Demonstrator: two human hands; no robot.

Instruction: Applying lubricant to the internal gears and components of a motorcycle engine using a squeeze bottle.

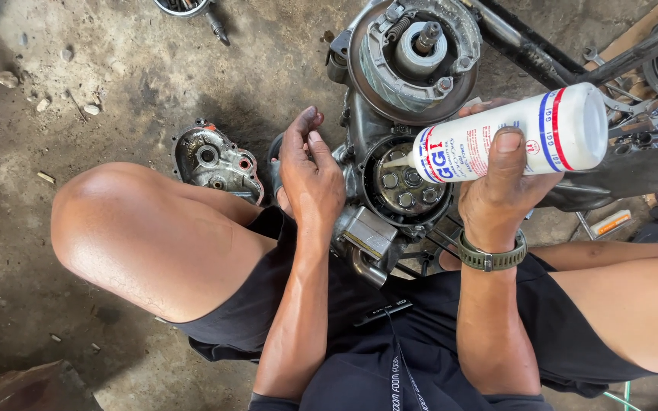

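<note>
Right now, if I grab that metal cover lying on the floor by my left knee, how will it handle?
The metal cover looks like cast metal, so probably rigid and heavy for its size. Its greasy sheen suggests it could be slippery. It lies flat on the concrete floor, so it is unlikely to roll.

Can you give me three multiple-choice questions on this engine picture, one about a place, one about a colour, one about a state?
1. Where does the detached metal cover lie?
A. on the concrete floor beside the left knee
B. on the open engine case
C. in the left hand

2. What colour is the bottle body?
A. black
B. white with red and blue bands
C. green

3. How is the bottle held?
A. upright, capped
B. lying on the floor
C. on its side in the right hand, nozzle toward the case

Answers: 1 A, it rests on the floor by the knee. 2 B, the bands show near its base. 3 C, the nozzle tip reaches the opening.
</note>
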